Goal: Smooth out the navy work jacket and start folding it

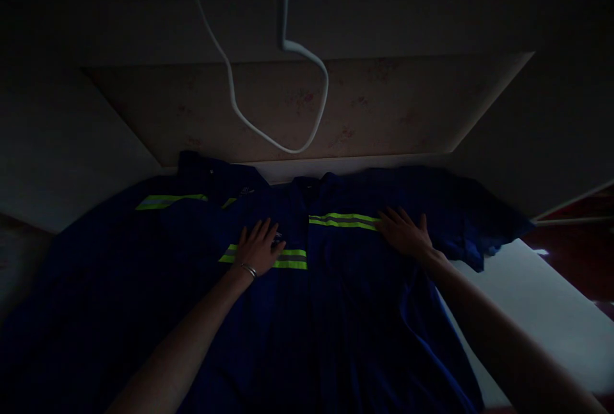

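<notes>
Jacket (330,302) on surface (537,311), panel (378,110) behind, cord (293,151) before panel

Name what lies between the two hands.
In the head view, the blue garment and parts of its yellow-green bands lie between left hand and right hand.

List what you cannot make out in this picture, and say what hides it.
In the head view:
Yellow-green stripe at the left hand: middle covered by that hand.
Other stripe: outer end hidden under the right hand.
White marking: too small and dim to read.
White cord: upper ends cut off by the top edge.
Blue garment: lower end cut off by the bottom edge.
</notes>
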Demonstrator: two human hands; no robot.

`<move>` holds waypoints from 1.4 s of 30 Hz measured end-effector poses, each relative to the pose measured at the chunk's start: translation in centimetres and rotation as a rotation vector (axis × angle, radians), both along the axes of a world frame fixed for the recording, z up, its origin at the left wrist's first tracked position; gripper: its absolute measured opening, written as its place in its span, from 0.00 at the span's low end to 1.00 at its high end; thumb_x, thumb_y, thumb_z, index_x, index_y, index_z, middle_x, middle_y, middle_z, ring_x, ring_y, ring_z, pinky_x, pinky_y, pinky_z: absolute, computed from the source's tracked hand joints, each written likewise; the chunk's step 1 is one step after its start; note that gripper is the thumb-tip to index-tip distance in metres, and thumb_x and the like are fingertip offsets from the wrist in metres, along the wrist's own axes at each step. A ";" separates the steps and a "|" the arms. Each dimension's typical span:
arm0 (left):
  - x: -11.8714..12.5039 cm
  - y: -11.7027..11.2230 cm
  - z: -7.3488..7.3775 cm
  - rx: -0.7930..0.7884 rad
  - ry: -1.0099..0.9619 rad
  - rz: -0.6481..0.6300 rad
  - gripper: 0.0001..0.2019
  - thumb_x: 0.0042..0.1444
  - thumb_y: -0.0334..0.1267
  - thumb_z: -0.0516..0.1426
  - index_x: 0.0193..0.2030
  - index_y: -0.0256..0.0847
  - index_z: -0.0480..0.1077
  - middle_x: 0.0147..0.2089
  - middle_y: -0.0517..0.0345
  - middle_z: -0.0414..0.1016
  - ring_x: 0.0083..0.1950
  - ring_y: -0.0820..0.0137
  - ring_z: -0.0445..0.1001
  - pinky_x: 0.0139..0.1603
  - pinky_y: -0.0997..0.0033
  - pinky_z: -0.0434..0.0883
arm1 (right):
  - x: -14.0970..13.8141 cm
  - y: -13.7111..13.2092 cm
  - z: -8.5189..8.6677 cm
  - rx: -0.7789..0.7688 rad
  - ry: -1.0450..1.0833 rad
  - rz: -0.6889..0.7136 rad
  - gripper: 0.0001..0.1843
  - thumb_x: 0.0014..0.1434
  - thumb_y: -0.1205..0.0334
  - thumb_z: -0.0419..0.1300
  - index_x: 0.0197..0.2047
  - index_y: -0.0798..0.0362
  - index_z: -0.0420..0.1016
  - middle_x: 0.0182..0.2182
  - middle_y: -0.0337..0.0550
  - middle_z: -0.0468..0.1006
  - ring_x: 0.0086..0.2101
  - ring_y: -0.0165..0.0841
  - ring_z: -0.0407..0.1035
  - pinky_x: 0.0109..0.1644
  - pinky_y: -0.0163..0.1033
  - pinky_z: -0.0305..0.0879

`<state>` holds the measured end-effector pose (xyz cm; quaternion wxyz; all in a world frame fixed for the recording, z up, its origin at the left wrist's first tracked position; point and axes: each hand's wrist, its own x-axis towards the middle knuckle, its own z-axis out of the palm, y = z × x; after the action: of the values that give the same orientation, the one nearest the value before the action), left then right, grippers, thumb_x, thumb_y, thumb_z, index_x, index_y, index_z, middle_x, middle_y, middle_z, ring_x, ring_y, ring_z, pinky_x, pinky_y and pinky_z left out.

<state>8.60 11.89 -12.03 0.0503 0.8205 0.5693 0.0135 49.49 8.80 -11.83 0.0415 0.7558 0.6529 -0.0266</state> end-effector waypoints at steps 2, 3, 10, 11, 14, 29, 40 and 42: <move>-1.4 1.1 -1.5 -0.083 0.016 0.035 0.35 0.64 0.62 0.40 0.72 0.46 0.53 0.76 0.54 0.45 0.75 0.54 0.45 0.72 0.38 0.44 | 2.2 -0.8 -0.9 -0.081 0.005 -0.031 0.32 0.70 0.43 0.33 0.73 0.41 0.47 0.72 0.40 0.45 0.69 0.48 0.40 0.63 0.77 0.33; -2.0 1.3 -1.8 -0.110 0.017 0.040 0.36 0.64 0.63 0.39 0.72 0.47 0.52 0.76 0.55 0.43 0.76 0.55 0.43 0.72 0.40 0.43 | 3.0 -1.2 -1.0 -0.105 0.009 -0.043 0.32 0.70 0.43 0.33 0.73 0.42 0.47 0.72 0.40 0.44 0.69 0.48 0.40 0.64 0.76 0.34; -0.7 1.6 1.0 -0.062 0.079 0.040 0.32 0.65 0.59 0.42 0.67 0.41 0.62 0.72 0.44 0.56 0.71 0.48 0.56 0.67 0.37 0.54 | 1.6 -0.1 2.2 -0.021 -0.075 -0.103 0.28 0.69 0.50 0.41 0.61 0.52 0.71 0.61 0.53 0.68 0.63 0.57 0.55 0.61 0.71 0.47; 0.1 2.1 1.7 0.012 0.061 0.015 0.30 0.66 0.55 0.41 0.65 0.39 0.65 0.70 0.43 0.60 0.69 0.50 0.60 0.67 0.42 0.56 | 0.4 0.8 2.6 0.064 -0.078 -0.086 0.28 0.69 0.50 0.41 0.60 0.54 0.71 0.59 0.55 0.70 0.61 0.55 0.58 0.62 0.68 0.49; 3.2 4.5 3.0 0.187 -0.038 -0.137 0.25 0.68 0.47 0.40 0.64 0.38 0.65 0.69 0.47 0.63 0.67 0.60 0.63 0.68 0.55 0.59 | -4.4 4.3 3.0 0.230 0.021 0.141 0.29 0.70 0.51 0.40 0.65 0.55 0.64 0.63 0.52 0.65 0.62 0.45 0.59 0.65 0.56 0.53; 4.7 13.7 -1.7 -0.020 -0.010 -0.158 0.28 0.69 0.49 0.36 0.72 0.49 0.52 0.76 0.59 0.43 0.74 0.59 0.48 0.72 0.45 0.48 | -4.4 11.4 -0.6 0.102 0.013 0.360 0.25 0.70 0.56 0.44 0.67 0.48 0.62 0.68 0.43 0.58 0.68 0.46 0.45 0.69 0.63 0.37; 3.7 -4.6 -1.0 0.061 -0.036 -0.215 0.28 0.68 0.48 0.41 0.70 0.39 0.57 0.73 0.51 0.52 0.72 0.55 0.54 0.70 0.40 0.54 | -17.3 -4.0 -1.3 0.189 0.315 0.431 0.28 0.71 0.51 0.43 0.70 0.50 0.58 0.68 0.43 0.56 0.67 0.45 0.49 0.70 0.61 0.42; 2.3 -7.2 -2.0 0.076 -0.037 -0.211 0.28 0.68 0.48 0.42 0.70 0.39 0.56 0.73 0.49 0.52 0.72 0.55 0.54 0.70 0.39 0.54 | -16.8 -6.6 -2.4 0.161 0.313 0.433 0.28 0.71 0.52 0.43 0.71 0.49 0.55 0.69 0.43 0.54 0.68 0.45 0.48 0.70 0.62 0.44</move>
<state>10.91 4.72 -14.03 0.0308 0.8767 0.4780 0.0446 32.71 2.22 -14.26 -0.1154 0.5861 0.7978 -0.0817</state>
